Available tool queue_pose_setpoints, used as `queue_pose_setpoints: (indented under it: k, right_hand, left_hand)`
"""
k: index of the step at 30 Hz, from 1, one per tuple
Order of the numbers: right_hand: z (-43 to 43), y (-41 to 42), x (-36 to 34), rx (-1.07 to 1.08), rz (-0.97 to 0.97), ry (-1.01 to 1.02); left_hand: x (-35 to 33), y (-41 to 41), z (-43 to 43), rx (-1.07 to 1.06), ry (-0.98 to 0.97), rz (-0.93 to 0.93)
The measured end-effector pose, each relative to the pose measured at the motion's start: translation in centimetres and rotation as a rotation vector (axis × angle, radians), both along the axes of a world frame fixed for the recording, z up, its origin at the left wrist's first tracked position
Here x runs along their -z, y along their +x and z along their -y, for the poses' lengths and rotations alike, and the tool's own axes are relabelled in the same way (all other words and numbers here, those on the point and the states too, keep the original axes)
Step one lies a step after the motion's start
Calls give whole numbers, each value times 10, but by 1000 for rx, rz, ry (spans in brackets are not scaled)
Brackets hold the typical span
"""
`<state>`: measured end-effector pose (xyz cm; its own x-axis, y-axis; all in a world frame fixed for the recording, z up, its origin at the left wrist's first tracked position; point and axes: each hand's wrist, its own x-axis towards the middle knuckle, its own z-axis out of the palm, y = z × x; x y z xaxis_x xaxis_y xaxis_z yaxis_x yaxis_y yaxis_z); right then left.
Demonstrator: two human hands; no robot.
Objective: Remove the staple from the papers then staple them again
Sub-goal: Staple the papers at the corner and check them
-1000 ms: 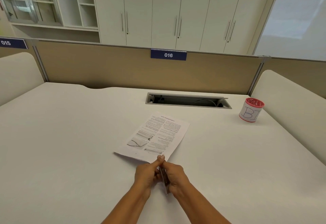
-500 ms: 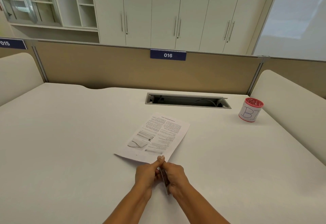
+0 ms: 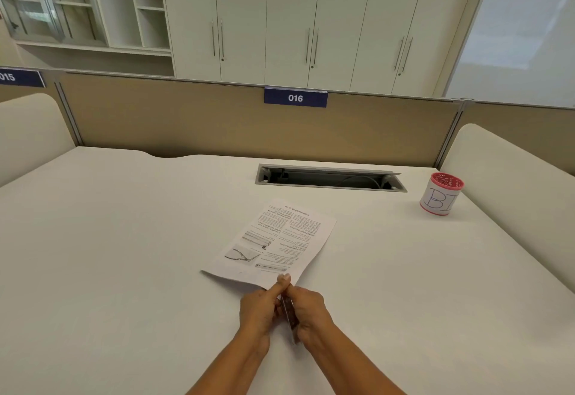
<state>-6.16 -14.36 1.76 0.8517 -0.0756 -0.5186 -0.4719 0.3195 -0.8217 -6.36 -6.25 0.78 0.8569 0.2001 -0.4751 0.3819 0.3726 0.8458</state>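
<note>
Left grip [image 3: 259, 310] pinches papers [image 3: 273, 242] corner; right grip [image 3: 311, 313] clasps stapler [image 3: 288, 313] beside it

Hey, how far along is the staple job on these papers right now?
Nothing looks finished yet. In hand: the left hand pinches the near corner of the papers, and the right hand holds a dark metal tool at that corner. Whether the staple is out cannot be seen. Restapling appears still to come.

White cabinets [image 3: 311, 18] behind tan partition [image 3: 217, 124], white desk [image 3: 124, 239].
</note>
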Motion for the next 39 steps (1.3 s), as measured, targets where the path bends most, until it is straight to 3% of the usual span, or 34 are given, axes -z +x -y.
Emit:
queue_pose_setpoints:
  k: [14, 24, 30, 33, 39]
  right_hand:
    - [8, -1, -7, -65, -10, -24]
    - [25, 4, -10, -46, -21, 80]
    - [42, 16, -17, -94, -26, -35]
    - [55, 24, -19, -136, -4, -200]
    - [82, 42, -15, -235, 115, -1001]
  left_hand:
    - [-9, -1, -5, 10, -80, 14]
    - [-12, 4, -15, -38, -154, 37]
    - [-8, 7, -18, -30, -128, 65]
    - [-6, 6, -20, -26, -119, 60]
    - [-5, 4, -21, -22, -97, 36]
